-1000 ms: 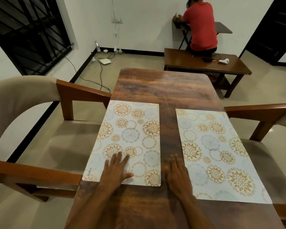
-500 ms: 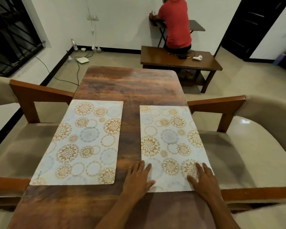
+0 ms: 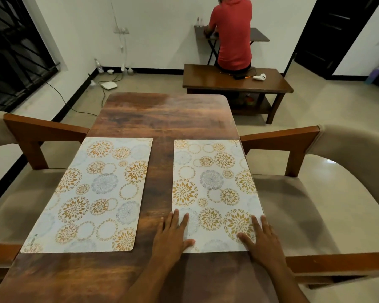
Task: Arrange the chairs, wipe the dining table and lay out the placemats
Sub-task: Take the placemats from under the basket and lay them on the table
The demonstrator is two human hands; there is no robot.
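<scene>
Under both flat hands lies the near end of the right mat [image 3: 214,189]. The left hand [image 3: 171,237] presses one corner, the right hand [image 3: 263,242] the other, fingers straight, gripping nothing. Its long side runs straight away from them up the table [image 3: 162,114].

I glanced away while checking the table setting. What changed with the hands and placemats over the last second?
Both hands shifted right. The left hand left the left placemat and now lies flat on the near-left corner of the right placemat; the right hand moved from the wood between the mats to its near-right corner. Nothing was gripped. Both placemats remain side by side on the dining table.
</scene>
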